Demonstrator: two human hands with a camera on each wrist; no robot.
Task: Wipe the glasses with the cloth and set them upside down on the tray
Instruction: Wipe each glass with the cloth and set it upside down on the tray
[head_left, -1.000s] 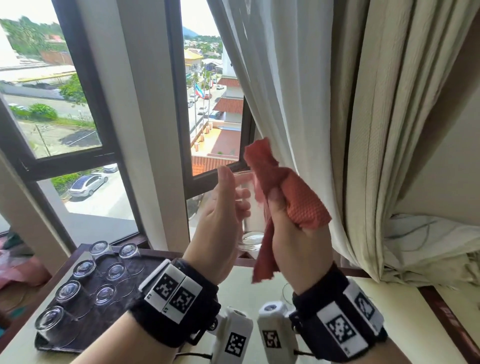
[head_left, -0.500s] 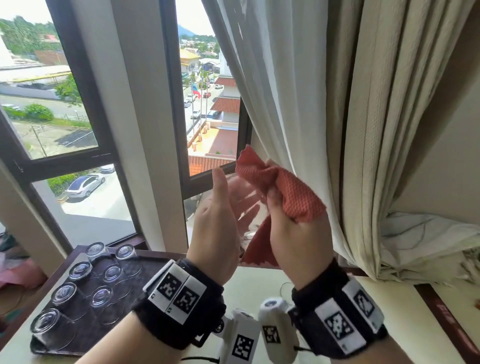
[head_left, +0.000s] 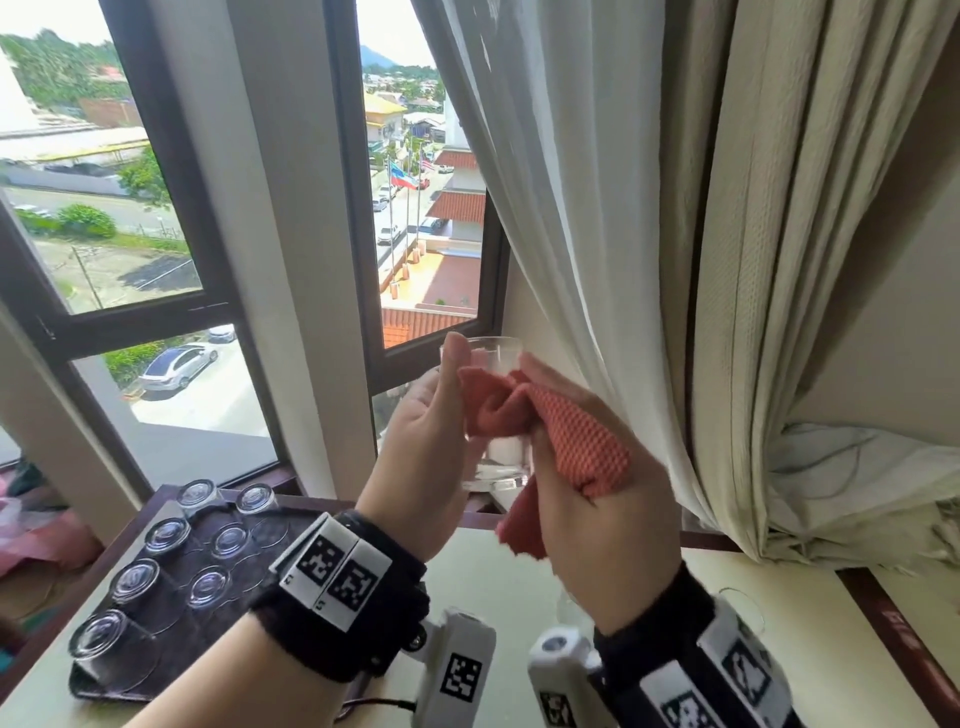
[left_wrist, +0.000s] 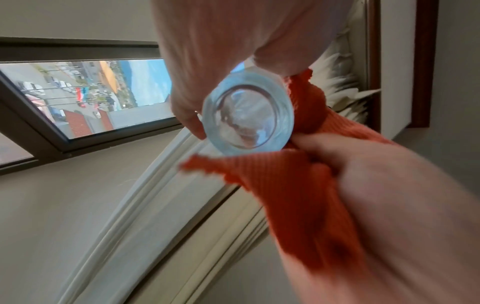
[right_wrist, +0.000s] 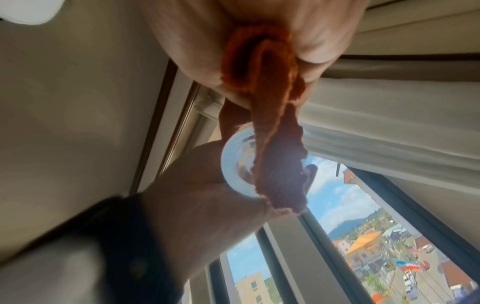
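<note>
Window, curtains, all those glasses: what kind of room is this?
Probably a room on an upper floor: the window looks down on cars and roofs, curtains hang beside it, and a tray holds upturned glasses.

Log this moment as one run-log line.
phase: wiping | left hand: holds glass upright | right hand: grips red cloth against glass | tray: upturned glasses

The pale cream bench with a dark wooden edge carries a dark rectangular tray at its left end. Seven clear glasses stand upside down on the tray in two rows. Near the right wrist, what may be another glass rests on the bench.
</note>
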